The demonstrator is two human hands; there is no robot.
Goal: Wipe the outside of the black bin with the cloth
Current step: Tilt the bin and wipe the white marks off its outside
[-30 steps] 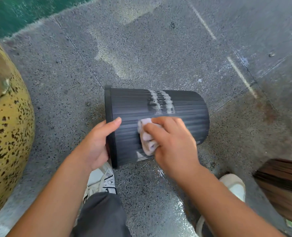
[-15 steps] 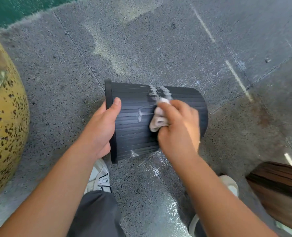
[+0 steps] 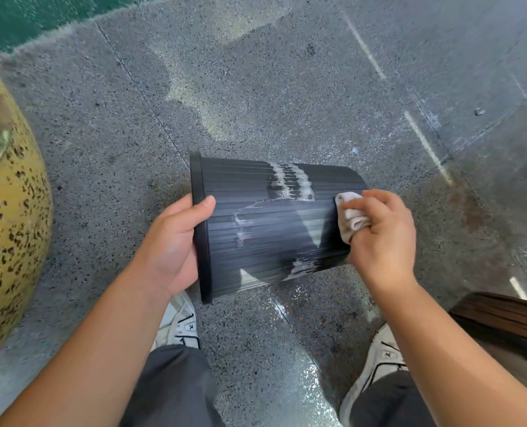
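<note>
Over speckled floor (image 3: pixel 286 87), black bin (image 3: pixel 271 229) sideways, contents unseen, left hand (image 3: pixel 169 241) gripping rim, right hand (image 3: pixel 382 238) clutching cloth (image 3: pixel 350 215) against ribs.

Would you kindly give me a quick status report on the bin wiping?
Left hand grips black bin at its rim. Right hand presses cloth near the base. White streaks remain. Nothing in the way.

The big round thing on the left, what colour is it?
Mustard yellow with dark brown speckles, seen in the head view.
</note>
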